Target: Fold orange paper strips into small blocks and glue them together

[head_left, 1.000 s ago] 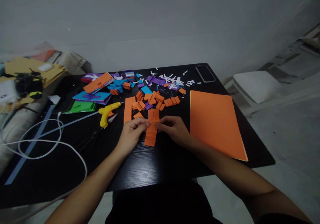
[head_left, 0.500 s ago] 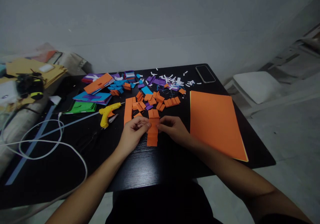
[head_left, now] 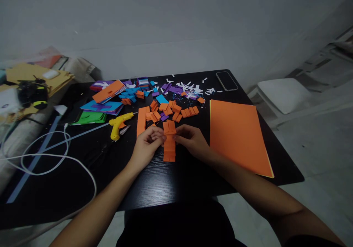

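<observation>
Strip (head_left: 169, 145): orange, looks like paper, between the two hands over the near middle of the table (head_left: 193, 180), long way running away from the body; lifted or resting, can't tell.
Left hand (head_left: 149, 140): thumb and fingers pinched narrow on the strip's left edge.
Right hand (head_left: 191, 140): same pinch, right edge (fingertips partly hidden behind).
Weight: very light, I'd judge; fingertips enough.
Stiffness: probably bendy, weakest at the cross creases, firmer at the folded far end.
Slip: likely low, dry matte surface.
Fragility: should crumple or tear under a hard tug; no squeezing.
Best hold: both long edges near mid-length, just below the fold, thumbs on top.
Nearby: orange bits (head_left: 190, 111) just beyond; glue gun (head_left: 120, 122) off left; orange sheet (head_left: 237, 136) right, under the right forearm's side.
</observation>
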The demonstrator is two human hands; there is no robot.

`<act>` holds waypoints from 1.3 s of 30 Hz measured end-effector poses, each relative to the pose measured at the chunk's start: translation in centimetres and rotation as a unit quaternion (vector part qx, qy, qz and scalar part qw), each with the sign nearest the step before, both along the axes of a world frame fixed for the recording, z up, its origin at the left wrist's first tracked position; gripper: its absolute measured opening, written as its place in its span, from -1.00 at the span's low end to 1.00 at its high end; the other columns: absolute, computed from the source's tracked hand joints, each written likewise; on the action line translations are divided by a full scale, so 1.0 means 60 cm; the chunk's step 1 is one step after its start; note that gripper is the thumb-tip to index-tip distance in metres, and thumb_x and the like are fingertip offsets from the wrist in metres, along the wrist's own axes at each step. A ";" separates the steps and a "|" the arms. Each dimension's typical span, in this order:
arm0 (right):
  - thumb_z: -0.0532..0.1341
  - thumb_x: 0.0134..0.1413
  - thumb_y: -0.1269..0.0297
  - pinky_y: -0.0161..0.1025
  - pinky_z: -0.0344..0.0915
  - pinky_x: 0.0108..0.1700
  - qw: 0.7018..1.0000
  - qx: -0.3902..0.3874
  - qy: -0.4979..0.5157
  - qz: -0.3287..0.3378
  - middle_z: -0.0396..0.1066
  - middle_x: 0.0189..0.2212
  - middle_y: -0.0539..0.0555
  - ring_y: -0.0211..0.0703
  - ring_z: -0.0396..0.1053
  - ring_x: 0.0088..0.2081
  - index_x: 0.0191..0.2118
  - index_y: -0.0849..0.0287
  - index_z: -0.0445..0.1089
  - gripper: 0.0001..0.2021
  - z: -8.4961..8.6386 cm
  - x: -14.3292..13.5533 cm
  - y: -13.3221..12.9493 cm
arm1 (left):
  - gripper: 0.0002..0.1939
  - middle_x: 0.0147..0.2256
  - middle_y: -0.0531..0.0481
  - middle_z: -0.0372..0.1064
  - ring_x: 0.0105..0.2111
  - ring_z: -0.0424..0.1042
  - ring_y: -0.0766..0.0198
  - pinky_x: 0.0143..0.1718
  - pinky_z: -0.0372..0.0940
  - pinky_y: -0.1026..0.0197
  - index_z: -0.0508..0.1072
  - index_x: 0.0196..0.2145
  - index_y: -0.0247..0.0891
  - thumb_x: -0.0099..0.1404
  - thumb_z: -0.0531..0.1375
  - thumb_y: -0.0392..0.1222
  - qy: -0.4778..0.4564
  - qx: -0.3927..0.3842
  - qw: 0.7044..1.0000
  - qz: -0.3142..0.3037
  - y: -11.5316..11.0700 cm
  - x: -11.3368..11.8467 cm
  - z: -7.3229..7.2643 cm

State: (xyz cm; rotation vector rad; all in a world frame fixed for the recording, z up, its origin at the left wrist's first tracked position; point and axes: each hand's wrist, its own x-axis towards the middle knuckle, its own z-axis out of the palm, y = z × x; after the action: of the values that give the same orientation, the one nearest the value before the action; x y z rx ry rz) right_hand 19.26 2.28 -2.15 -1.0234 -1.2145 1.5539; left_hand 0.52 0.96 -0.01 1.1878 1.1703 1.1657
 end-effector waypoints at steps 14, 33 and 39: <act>0.39 -0.02 0.26 -0.20 0.49 -0.17 1.000 -0.026 0.016 0.005 0.56 -0.33 0.00 -0.18 0.51 -0.28 -0.31 0.13 0.57 -0.88 0.011 0.005 -0.001 | -0.93 -0.55 0.13 0.44 -0.56 0.46 0.35 -0.48 0.35 0.33 0.50 -0.38 -0.25 0.13 0.30 -0.33 -0.007 0.027 0.999 -0.018 0.001 -0.005 -0.004; 0.38 0.18 0.12 -0.17 0.47 -0.10 0.988 0.119 -0.099 -0.013 0.63 -0.26 0.04 -0.12 0.57 -0.22 -0.22 0.08 0.60 -0.83 0.015 0.006 -0.014 | -0.84 -0.32 -0.03 0.60 -0.35 0.54 0.24 -0.32 0.41 0.26 0.61 -0.20 -0.23 0.34 0.28 -0.12 0.142 0.106 0.984 0.003 -0.012 -0.014 0.007; 0.36 0.20 0.15 -0.20 0.46 -0.17 0.981 0.150 -0.122 -0.013 0.64 -0.27 0.04 -0.12 0.57 -0.25 -0.22 0.09 0.60 -0.85 0.022 0.004 -0.018 | -0.89 -0.38 -0.01 0.59 -0.43 0.51 0.28 -0.35 0.40 0.28 0.63 -0.30 -0.23 0.26 0.35 -0.16 0.130 0.099 0.986 -0.016 -0.009 -0.012 0.006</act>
State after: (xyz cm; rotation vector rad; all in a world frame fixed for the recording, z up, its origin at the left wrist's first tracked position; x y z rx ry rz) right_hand 19.51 1.17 -0.84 -1.0429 -1.5431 1.2022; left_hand -0.23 0.41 0.36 1.5416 1.2441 1.1463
